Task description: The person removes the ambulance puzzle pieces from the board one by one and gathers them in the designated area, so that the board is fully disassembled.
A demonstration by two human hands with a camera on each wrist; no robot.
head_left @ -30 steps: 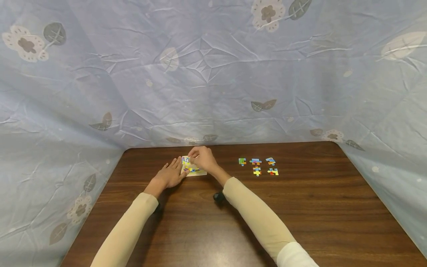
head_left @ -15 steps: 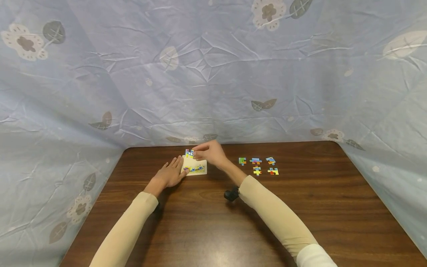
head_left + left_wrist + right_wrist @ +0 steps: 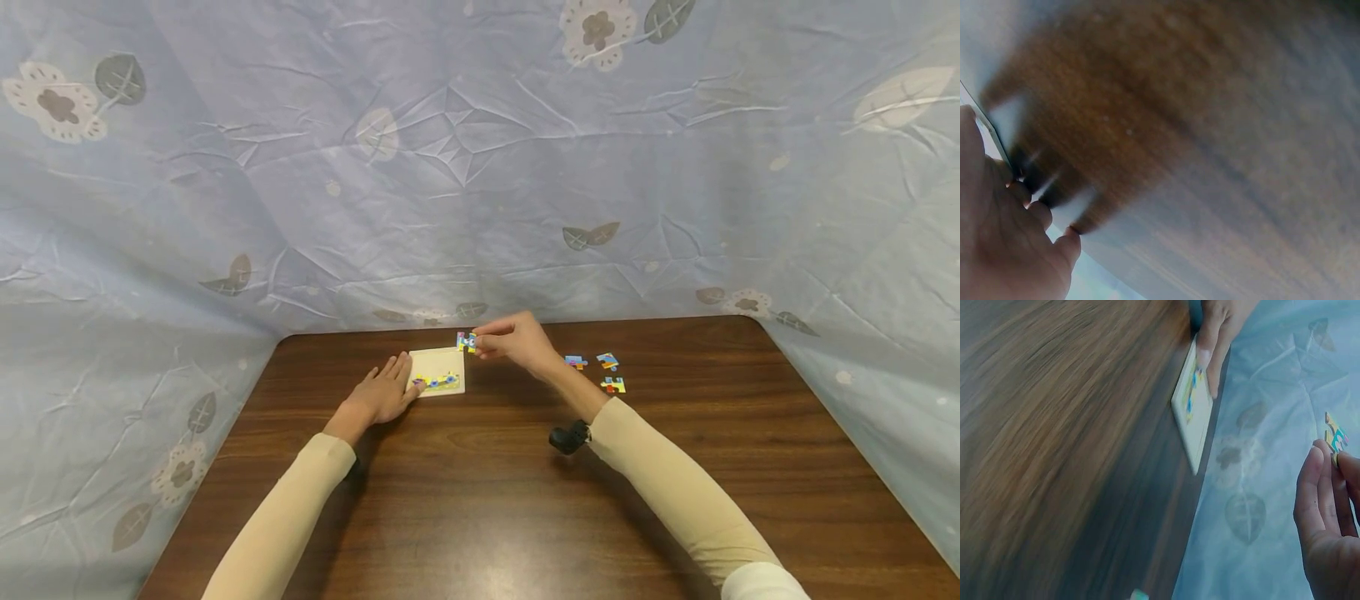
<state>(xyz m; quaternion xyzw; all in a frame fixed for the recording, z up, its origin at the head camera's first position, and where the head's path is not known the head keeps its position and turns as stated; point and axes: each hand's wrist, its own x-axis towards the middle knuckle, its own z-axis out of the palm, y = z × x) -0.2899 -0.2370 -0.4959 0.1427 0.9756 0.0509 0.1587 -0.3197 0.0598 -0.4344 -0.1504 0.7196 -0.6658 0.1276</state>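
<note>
A small colourful puzzle piece [image 3: 465, 342] with blue, yellow and pink on it is pinched between the thumb and fingers of the right hand [image 3: 521, 343], raised off the table [image 3: 480, 500] near the far right corner of a pale puzzle tray [image 3: 435, 362]. The right wrist view shows a gap between the piece and the tray, with the piece turned nearly edge-on. Along the near side of the tray lies a strip of fitted pieces [image 3: 442, 382], printed in yellow, blue and green, and beyond it the tray's bare cream floor shows. The left hand [image 3: 381, 395] grips nothing: its fingers lie straight and rest against the tray's left edge, while the thumb reaches over the near left corner, beside the strip. To the right of the right hand, well apart from the tray, three loose pieces lie on the table: a blue one [image 3: 575, 362], a tilted blue and orange one [image 3: 607, 362] just beside it, and a yellow and red one [image 3: 613, 385] on the near side. A black device [image 3: 567, 437] sits under the right wrist, by the cuff of a beige sleeve [image 3: 667, 479]. Around the dark brown table hangs a creased grey-blue cloth [image 3: 480, 183] printed with flowers and leaves
</note>
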